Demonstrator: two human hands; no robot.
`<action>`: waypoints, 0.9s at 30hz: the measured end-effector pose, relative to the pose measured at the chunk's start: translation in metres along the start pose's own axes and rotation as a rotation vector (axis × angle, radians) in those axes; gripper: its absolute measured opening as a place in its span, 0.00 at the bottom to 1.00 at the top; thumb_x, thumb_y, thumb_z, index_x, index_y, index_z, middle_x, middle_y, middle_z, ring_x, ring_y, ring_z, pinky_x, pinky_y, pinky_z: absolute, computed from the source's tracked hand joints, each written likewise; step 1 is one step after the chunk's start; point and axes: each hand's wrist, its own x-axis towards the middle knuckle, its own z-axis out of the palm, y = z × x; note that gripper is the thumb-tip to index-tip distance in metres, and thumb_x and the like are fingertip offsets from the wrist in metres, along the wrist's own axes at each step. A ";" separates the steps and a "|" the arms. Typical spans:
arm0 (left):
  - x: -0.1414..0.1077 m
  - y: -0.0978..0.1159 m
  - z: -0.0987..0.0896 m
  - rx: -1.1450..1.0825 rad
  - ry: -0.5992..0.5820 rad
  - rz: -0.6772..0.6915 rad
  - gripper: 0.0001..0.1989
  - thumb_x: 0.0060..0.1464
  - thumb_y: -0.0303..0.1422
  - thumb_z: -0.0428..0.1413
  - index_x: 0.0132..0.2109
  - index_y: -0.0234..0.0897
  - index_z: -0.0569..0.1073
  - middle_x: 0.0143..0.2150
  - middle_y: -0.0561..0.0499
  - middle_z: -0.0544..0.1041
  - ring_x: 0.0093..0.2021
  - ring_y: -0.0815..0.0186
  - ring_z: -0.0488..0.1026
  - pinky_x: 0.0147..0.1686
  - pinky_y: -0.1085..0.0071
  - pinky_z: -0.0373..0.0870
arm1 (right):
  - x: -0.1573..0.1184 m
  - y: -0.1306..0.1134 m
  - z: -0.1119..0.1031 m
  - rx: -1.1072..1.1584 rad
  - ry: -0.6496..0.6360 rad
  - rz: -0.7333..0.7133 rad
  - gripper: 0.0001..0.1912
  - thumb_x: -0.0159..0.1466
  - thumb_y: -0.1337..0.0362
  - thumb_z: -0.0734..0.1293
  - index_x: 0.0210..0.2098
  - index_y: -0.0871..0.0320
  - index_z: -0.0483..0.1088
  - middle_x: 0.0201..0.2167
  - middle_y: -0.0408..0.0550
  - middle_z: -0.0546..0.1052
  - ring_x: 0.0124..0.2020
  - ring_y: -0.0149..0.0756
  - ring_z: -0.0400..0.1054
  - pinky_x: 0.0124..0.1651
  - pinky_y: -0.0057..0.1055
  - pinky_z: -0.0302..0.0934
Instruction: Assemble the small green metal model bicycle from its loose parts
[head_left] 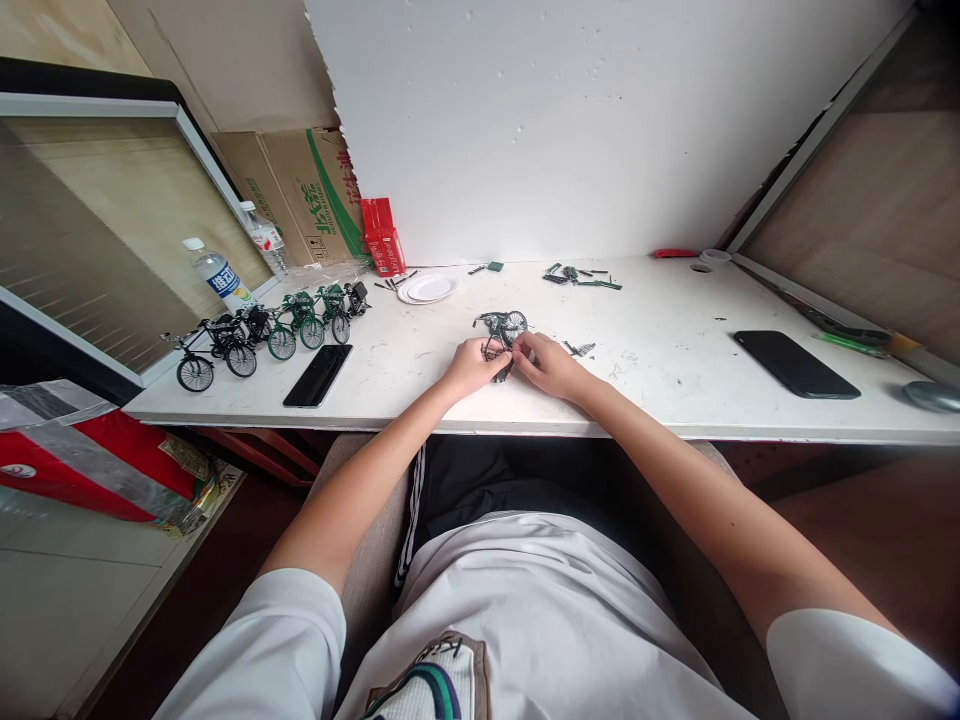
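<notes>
Near the front edge of the white table [660, 370], a small dark green model bicycle [513, 326] shows a spoked wheel on its far side. My left hand [474, 366] is closed on the near part of this model. My right hand [551, 366] meets it there, its fingers pinched together at the model; whatever lies between those fingertips is too small to make out. Small dark loose parts [581, 349] lie just right of my right hand. More green and black parts [581, 275] are spread further back.
Several finished model bicycles [281, 340] stand at the left, beside a phone [319, 376]. Behind are bottles [219, 274], a red box [382, 237] and white plates [429, 288]. At the right lie a black phone [795, 364] and a red tool [675, 253].
</notes>
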 end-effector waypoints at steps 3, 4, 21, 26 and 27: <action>0.000 0.001 0.000 0.001 0.003 -0.008 0.14 0.59 0.42 0.64 0.40 0.34 0.81 0.33 0.46 0.84 0.31 0.65 0.80 0.32 0.71 0.73 | 0.000 0.000 0.000 0.004 0.000 0.001 0.09 0.75 0.56 0.59 0.43 0.52 0.66 0.36 0.52 0.77 0.39 0.47 0.69 0.42 0.41 0.62; 0.000 0.002 0.000 -0.001 0.002 -0.010 0.14 0.59 0.42 0.64 0.40 0.34 0.81 0.33 0.46 0.84 0.31 0.65 0.79 0.32 0.71 0.73 | 0.000 0.001 0.000 0.004 0.001 0.001 0.09 0.75 0.56 0.59 0.43 0.52 0.66 0.36 0.52 0.77 0.39 0.47 0.69 0.42 0.41 0.63; -0.001 0.003 0.000 0.019 0.007 -0.007 0.13 0.59 0.42 0.64 0.40 0.34 0.81 0.33 0.46 0.84 0.32 0.64 0.80 0.33 0.71 0.73 | 0.000 0.000 0.000 -0.007 0.005 -0.003 0.09 0.75 0.56 0.59 0.43 0.53 0.66 0.37 0.53 0.77 0.39 0.47 0.69 0.41 0.41 0.63; -0.001 0.004 0.000 0.004 0.009 -0.011 0.13 0.59 0.41 0.64 0.39 0.34 0.81 0.32 0.47 0.84 0.31 0.65 0.79 0.32 0.71 0.73 | 0.001 -0.001 0.000 0.001 0.011 0.001 0.09 0.75 0.55 0.60 0.42 0.53 0.66 0.36 0.53 0.77 0.39 0.48 0.70 0.41 0.41 0.63; -0.001 0.004 0.001 0.002 0.012 -0.013 0.13 0.59 0.41 0.64 0.39 0.35 0.81 0.32 0.47 0.84 0.31 0.65 0.79 0.32 0.71 0.73 | 0.001 -0.001 0.000 0.000 0.008 0.000 0.09 0.75 0.55 0.60 0.42 0.53 0.66 0.36 0.53 0.77 0.39 0.48 0.70 0.41 0.41 0.63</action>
